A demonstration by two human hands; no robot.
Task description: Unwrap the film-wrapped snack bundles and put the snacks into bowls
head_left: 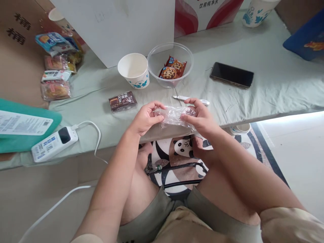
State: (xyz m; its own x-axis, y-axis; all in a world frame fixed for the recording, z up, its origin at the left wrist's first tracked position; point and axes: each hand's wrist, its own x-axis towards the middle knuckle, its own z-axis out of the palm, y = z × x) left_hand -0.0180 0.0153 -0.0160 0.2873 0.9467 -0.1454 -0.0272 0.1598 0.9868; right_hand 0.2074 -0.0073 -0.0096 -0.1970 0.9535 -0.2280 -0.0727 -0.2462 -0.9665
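A crinkled clear plastic wrapper [173, 115] stretches between my two hands at the table's front edge. My left hand [146, 118] pinches its left end between thumb and fingers. Its right end is gripped by my right hand [199, 116]. Whether anything lies inside the wrapper I cannot tell. Just behind it lies a white-handled craft knife or scalpel [182, 98], partly covered by my right fingers. To the left rests a dark brown cocoa snack pack [123, 101]. A clear plastic bowl [152, 64] behind holds brown cookie packets [173, 69].
A paper cup [134, 71] stands beside the bowl, a black phone [232, 75] to the right. Wrapped snacks [55, 89] pile at left, near a green container [25, 128] and a white power strip [55, 143] with its cable. Boxes [126, 30] line the back.
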